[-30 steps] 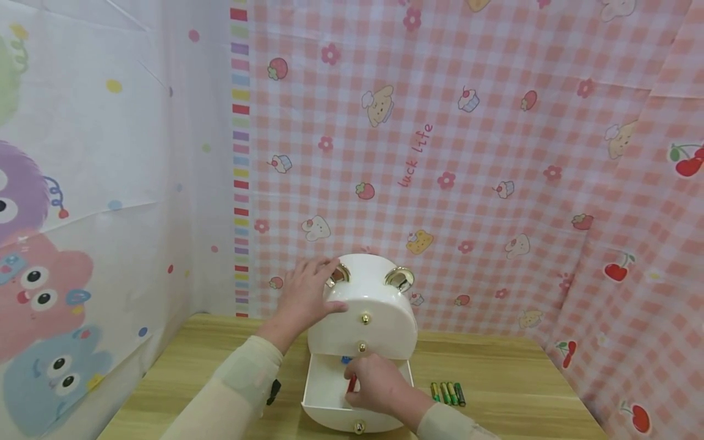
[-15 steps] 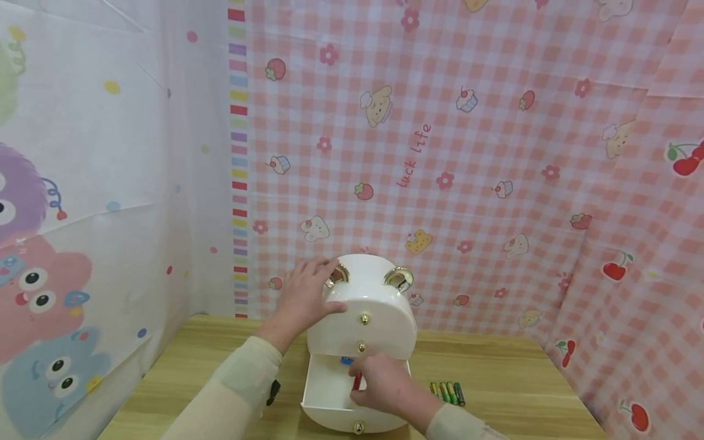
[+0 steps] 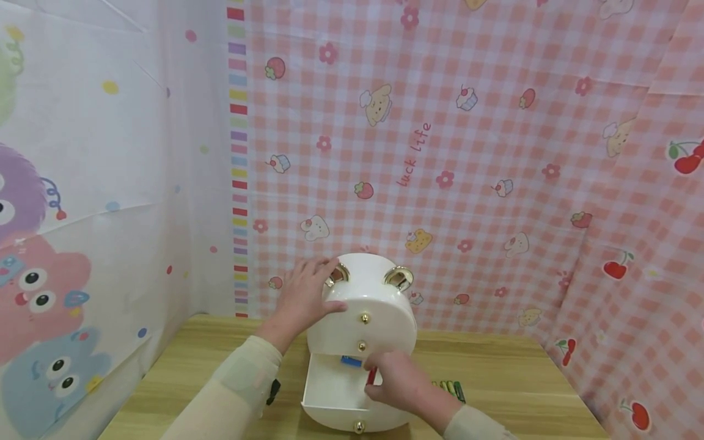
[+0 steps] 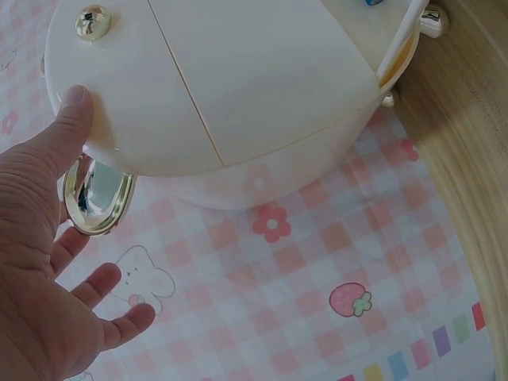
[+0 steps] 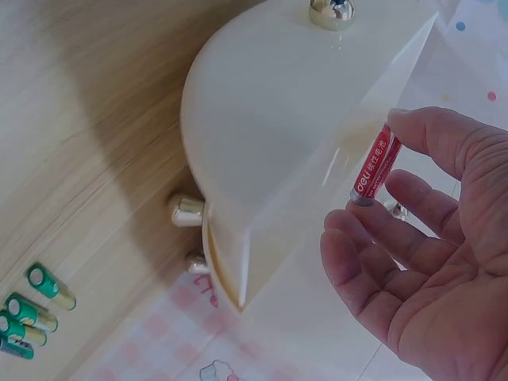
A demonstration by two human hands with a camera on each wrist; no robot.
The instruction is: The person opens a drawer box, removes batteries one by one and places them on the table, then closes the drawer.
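A white rounded cabinet [image 3: 363, 330] with gold knobs and two gold ears stands on the table, its bottom drawer [image 3: 332, 382] pulled out. My left hand [image 3: 302, 296] steadies its upper left side, thumb against the front face. In the left wrist view, the left fingers spread loosely around and below a gold ear [image 4: 99, 194]. My right hand [image 3: 398, 382] pinches a red battery [image 5: 375, 167] between thumb and fingertips, over the drawer's right part. Farther back in the drawer lies a blue item [image 3: 351, 362], probably one or more batteries.
Several green batteries [image 5: 51, 286] lie on the wooden table [image 3: 506, 379] right of the cabinet, partly behind my right hand in the head view. A small black object [image 3: 272, 392] sits left of the drawer, half hidden by my sleeve. Patterned cloths hang behind and beside.
My right hand has moved to the right across the drawer with the red battery, uncovering more of the blue item. The left hand stays where it was.
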